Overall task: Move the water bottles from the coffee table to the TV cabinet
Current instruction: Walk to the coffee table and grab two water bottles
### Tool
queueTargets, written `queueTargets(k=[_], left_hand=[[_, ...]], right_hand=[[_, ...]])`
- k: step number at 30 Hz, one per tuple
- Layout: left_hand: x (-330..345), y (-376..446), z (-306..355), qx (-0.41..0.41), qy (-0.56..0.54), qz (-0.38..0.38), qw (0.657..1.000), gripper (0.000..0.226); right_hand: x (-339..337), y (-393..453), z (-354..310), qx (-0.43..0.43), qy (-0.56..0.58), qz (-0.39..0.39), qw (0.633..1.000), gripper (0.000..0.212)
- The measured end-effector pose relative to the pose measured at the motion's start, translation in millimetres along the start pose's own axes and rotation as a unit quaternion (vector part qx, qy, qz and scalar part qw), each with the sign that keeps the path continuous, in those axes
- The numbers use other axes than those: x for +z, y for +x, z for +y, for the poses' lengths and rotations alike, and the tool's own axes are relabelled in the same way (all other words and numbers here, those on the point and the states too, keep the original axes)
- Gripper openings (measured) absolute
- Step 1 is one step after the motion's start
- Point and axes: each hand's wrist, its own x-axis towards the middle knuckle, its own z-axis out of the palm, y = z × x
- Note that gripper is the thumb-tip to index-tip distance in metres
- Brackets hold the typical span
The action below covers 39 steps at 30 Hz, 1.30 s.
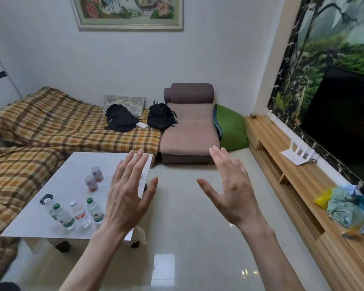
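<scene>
Head view: our left hand [127,198] and right hand [232,190] hover mid-frame, fingers spread, holding nothing. Four water bottles [80,213] stand clustered lower left on the white tabletop [76,164]; TV cabinet [298,185] at right.

The white coffee table [72,164] carries three upright water bottles [78,214] clustered near its front edge. Just left of the bottles lies a dark roll [46,198], and behind the bottles, toward the table's middle, stand two small cups [94,178]. Well to the right of the bottles, the wooden TV cabinet [298,181] bears a television [345,127], a white stand [298,155] and crumpled bags [347,208].
</scene>
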Motion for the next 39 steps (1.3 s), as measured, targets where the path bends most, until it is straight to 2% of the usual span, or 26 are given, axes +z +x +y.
queueTargets(k=[10,19,22,30,39], left_hand=[[71.8,81.3,-59.7,-0.073,0.045,0.029,0.996,0.062],[165.7,156.8,-151.4,-0.127,0.054,0.035,0.990,0.061],[192.0,196.0,-186.6,-0.152,0.052,0.036,0.986,0.061],[224.5,296.6,-269.2,-0.154,0.063,0.077,0.983,0.063],[255.4,332.5,-341.5,-0.206,0.093,0.083,0.971,0.059]], right_hand=[[71.2,124.2,59.3,-0.049,0.034,-0.020,0.998,0.072],[155.8,250.1,114.5,-0.109,0.054,0.019,0.992,0.067],[189.3,310.4,129.9,-0.117,0.066,0.010,0.991,0.067],[271.2,433.8,133.8,-0.141,0.076,-0.005,0.987,0.070],[371.1,517.2,130.6,-0.186,0.120,-0.059,0.973,0.067]])
